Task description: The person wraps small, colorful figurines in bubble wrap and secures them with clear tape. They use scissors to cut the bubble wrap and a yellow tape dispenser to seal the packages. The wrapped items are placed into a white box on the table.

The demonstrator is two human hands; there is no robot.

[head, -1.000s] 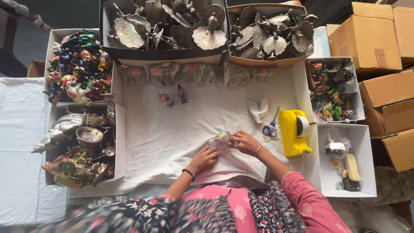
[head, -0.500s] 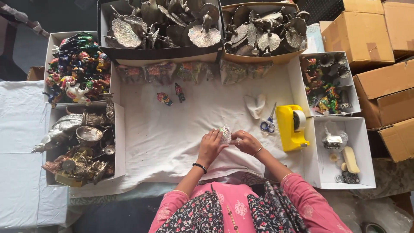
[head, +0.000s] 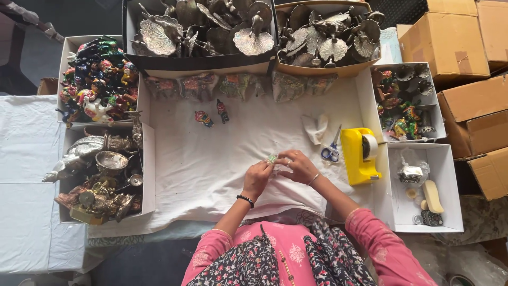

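Observation:
My left hand [head: 257, 178] and my right hand [head: 298, 166] meet over the white cloth [head: 201, 169], and both pinch a small clear-wrapped greenish trinket [head: 272, 158] between their fingertips. A black bracelet sits on the left wrist and a thin bangle on the right. Two small painted figurines [head: 203, 118] [head: 223, 111] lie on the cloth farther back. To the right of my hands are blue-handled scissors [head: 332, 150], a crumpled white wrap [head: 316, 127] and a yellow tape dispenser [head: 360, 154].
White boxes at the left hold colourful figurines [head: 95, 79] and metal ware [head: 100, 175]. Trays of metal peacock dishes [head: 211, 26] line the back. White boxes at the right hold small items [head: 423, 185]. Cardboard cartons [head: 455, 47] stack at the far right.
My hands have kept working the small wrapped trinket together at the middle of the cloth, shifting slightly. The view has tilted a little, and nothing else has moved.

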